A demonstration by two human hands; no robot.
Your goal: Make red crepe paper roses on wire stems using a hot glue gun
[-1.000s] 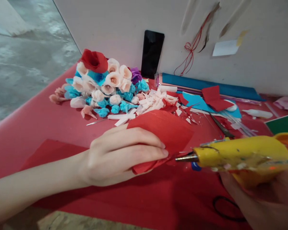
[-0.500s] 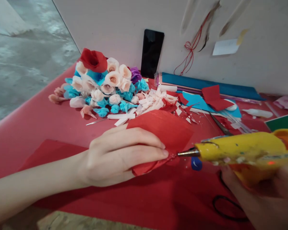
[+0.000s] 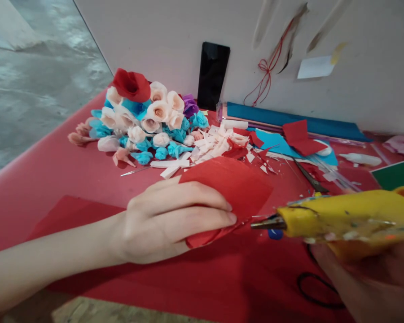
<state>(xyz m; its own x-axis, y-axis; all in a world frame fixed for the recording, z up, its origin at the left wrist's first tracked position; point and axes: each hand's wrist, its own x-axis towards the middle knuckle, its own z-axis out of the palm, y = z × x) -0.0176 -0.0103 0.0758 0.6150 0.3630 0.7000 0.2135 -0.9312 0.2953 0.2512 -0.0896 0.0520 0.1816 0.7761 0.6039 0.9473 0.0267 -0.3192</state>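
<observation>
My left hand (image 3: 175,220) is closed around a red paper flower (image 3: 235,184), its fingertips pressing near the pointed lower end. Its palm side and part of the paper are hidden. At the right, my right hand (image 3: 370,278) grips a yellow hot glue gun (image 3: 350,215), whose metal nozzle points left. The nozzle tip sits just right of the flower's lower end, a small gap apart. A thin glue strand seems to run between them. A blue bottle cap or similar small blue thing (image 3: 275,233) shows behind the nozzle.
Finished paper flowers (image 3: 160,110) are heaped at the back left. Paper scraps (image 3: 212,143), scissors (image 3: 309,175) and a white glue bottle (image 3: 361,159) lie further right. A black phone (image 3: 213,74) leans on the wall. A dark cord (image 3: 318,303) loops near my right hand.
The glue gun has shifted slightly right and down, its nozzle drawing away from the flower's lower end. My left hand and the flower have barely moved.
</observation>
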